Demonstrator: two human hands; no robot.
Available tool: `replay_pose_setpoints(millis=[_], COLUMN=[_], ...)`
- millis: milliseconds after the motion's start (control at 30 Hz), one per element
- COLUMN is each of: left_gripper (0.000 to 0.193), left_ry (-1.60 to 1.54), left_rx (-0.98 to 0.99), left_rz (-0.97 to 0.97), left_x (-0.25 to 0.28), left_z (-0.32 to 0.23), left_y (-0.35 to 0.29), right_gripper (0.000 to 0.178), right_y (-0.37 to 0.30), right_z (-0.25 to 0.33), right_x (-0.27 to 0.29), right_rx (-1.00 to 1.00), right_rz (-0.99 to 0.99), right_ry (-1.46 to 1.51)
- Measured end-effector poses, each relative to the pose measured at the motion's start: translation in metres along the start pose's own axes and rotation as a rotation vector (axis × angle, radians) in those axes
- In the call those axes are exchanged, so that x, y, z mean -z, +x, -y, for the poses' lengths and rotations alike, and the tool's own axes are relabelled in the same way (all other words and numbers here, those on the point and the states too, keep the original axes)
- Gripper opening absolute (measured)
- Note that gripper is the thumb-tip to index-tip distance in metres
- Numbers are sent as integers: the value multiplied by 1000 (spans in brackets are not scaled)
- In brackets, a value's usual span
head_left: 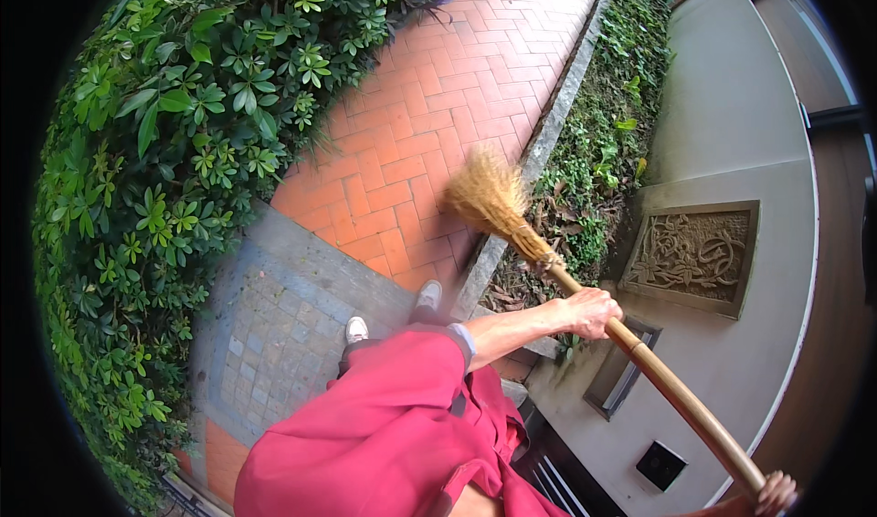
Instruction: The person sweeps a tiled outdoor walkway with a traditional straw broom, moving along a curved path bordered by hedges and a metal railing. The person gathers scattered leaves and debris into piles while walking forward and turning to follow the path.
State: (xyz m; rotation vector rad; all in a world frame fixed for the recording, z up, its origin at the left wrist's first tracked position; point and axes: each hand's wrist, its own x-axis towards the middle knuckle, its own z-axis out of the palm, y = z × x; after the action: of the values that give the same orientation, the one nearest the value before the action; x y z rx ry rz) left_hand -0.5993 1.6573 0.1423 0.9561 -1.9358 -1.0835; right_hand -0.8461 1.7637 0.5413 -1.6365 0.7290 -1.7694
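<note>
A straw broom (658, 367) with a bamboo handle slants across the right half of the head view. My left hand (594, 314) is closed around the handle, not far above the lashed neck of the broom. My right hand (777, 494) grips the handle near its upper end, at the lower right edge of the view. The tan bristles (489, 191) point away from me, over the brick path beside the stone curb. Whether they touch the ground I cannot tell.
Dense green shrubs (174, 161) border the left side. Orange brick path (402, 165) runs ahead, with grey paving (283, 307) by my shoes. A stone curb (557, 106) edges a strip of low plants (603, 133). The pale wall (722, 115) on the right bears a carved relief panel (692, 253).
</note>
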Motion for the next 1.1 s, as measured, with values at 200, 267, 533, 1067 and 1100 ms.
replay_pose_setpoints(millis=[200, 267, 533, 1067, 1100], left_gripper=[25, 24, 35, 14, 18], left_ry=[-86, -44, 106, 319, 300], left_rx=[402, 546, 455, 181, 224], left_rz=[76, 105, 221, -165, -227], left_x=[-27, -20, 20, 39, 22], left_z=[27, 15, -56, 101, 90], left_y=[-219, -286, -345, -285, -321], right_gripper=[14, 12, 19, 14, 14], right_y=[-64, -106, -171, -291, -283], right_z=[-83, -108, -26, 12, 16], right_x=[-19, -30, -14, -182, -180], right_rx=[-363, -393, -440, -237, -312], right_rz=[3, 41, -163, -171, -188], right_ry=[211, 359, 511, 60, 128])
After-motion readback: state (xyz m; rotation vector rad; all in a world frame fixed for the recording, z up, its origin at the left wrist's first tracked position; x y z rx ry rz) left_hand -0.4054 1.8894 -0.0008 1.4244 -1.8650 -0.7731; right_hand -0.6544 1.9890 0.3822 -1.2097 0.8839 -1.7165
